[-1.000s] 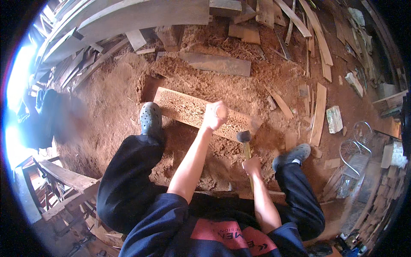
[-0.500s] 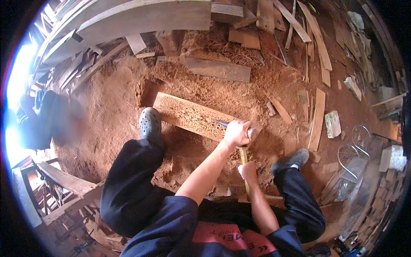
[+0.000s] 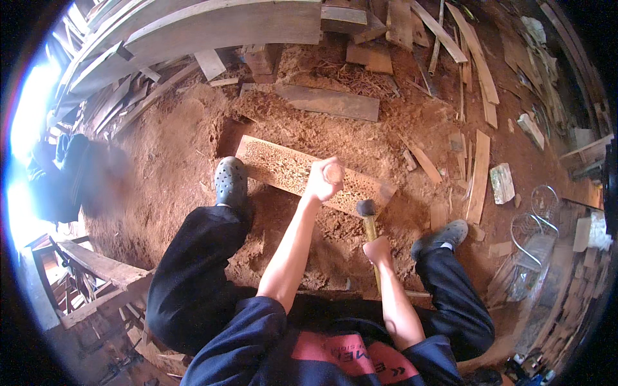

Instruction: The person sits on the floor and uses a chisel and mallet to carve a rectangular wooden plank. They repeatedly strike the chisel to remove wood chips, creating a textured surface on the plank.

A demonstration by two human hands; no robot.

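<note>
A long wooden board (image 3: pixel 277 164), its face covered with chipped, pitted marks, lies slanted on the brown ground between my feet. My left hand (image 3: pixel 320 183) is closed around a chisel and rests over the middle of the board; the round wooden butt of its handle (image 3: pixel 333 172) faces up, and its blade is hidden beneath the hand. My right hand (image 3: pixel 377 249) grips the yellowish handle of a hammer. The dark hammer head (image 3: pixel 365 207) is at the board's near right edge, apart from the chisel; whether it touches the board I cannot tell.
My left shoe (image 3: pixel 231 180) stands against the board's left end, my right shoe (image 3: pixel 444 238) off to its right. A plank (image 3: pixel 331 103) lies beyond. Large beams (image 3: pixel 225 29) are stacked at the far side. Wood strips, a white block (image 3: pixel 502 183) and wire (image 3: pixel 544 209) lie rightward.
My left hand has moved left along the board and turned the chisel more upright, hiding its blade. The hammer head, hidden before, now shows; my right hand has barely moved.
</note>
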